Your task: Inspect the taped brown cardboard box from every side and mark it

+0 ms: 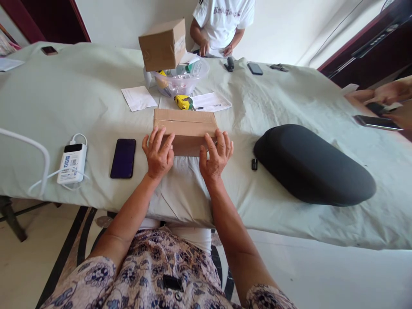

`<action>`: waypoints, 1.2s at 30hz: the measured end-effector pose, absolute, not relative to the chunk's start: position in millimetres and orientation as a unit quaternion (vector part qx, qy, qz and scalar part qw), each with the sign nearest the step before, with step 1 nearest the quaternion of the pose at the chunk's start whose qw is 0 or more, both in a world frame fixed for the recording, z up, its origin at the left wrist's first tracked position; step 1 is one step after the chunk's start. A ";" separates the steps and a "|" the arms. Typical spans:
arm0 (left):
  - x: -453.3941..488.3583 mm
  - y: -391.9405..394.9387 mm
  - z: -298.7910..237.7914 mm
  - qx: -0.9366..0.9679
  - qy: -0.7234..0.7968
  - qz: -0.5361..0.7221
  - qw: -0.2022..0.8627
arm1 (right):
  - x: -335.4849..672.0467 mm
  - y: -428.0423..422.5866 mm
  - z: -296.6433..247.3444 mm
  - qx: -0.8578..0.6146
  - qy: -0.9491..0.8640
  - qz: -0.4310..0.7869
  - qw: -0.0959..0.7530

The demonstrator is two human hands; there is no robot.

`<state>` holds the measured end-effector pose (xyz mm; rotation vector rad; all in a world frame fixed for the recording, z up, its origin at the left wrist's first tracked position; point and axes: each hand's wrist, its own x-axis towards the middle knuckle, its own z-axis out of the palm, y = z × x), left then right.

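A small closed cardboard box (186, 124) lies on the cloth-covered table right in front of me. At its left end, my left hand (158, 154) has its fingers bent over the near top edge and its thumb down by the front side. My right hand (215, 156) grips the right end in the same manner. The box's underside is hidden. Just beyond it are a yellow tape measure (183, 102) and a paper with a pen (210, 102). A dark phone (123, 158) lies to the left of my left hand.
A clear plastic basin (180, 86) of bottles bears a larger cardboard box (162, 45). On the right are a black padded seat (315, 165) and a small black piece (254, 164); on the left, a white power bank (72, 164) with a cable. Other people's hands (391, 94) show at the right.
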<state>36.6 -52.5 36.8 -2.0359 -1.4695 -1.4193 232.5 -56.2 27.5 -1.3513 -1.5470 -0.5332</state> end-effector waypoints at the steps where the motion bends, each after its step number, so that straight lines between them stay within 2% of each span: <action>1: 32.8 -51.4 36.5 -0.688 -0.510 -0.500 0.133 | 236.2 -54.5 27.0 -0.561 -0.629 -0.202 0.499; 7: 20.6 -47.1 37.6 -0.630 -0.534 -0.561 0.058 | 244.5 -48.6 21.5 -0.592 -0.569 0.002 0.571; 10: 21.7 -46.1 34.7 -0.605 -0.542 -0.582 0.003 | 241.1 -48.9 19.2 -0.598 -0.554 0.063 0.576; 16: 20.1 -41.2 24.7 -0.549 -0.589 -0.589 -0.063 | 235.5 -51.3 21.0 -0.618 -0.575 0.035 0.534; 28: 14.0 -33.1 15.2 -0.573 -0.691 -0.430 -0.098 | 233.3 -50.7 10.2 -0.685 -0.607 0.082 0.395; 32: 13.6 -32.3 9.3 -0.588 -0.691 -0.411 -0.093 | 233.0 -47.6 2.3 -0.680 -0.609 0.096 0.397; 36: 13.4 -33.1 7.4 -0.585 -0.670 -0.454 -0.056 | 234.1 -46.0 2.8 -0.655 -0.612 0.095 0.433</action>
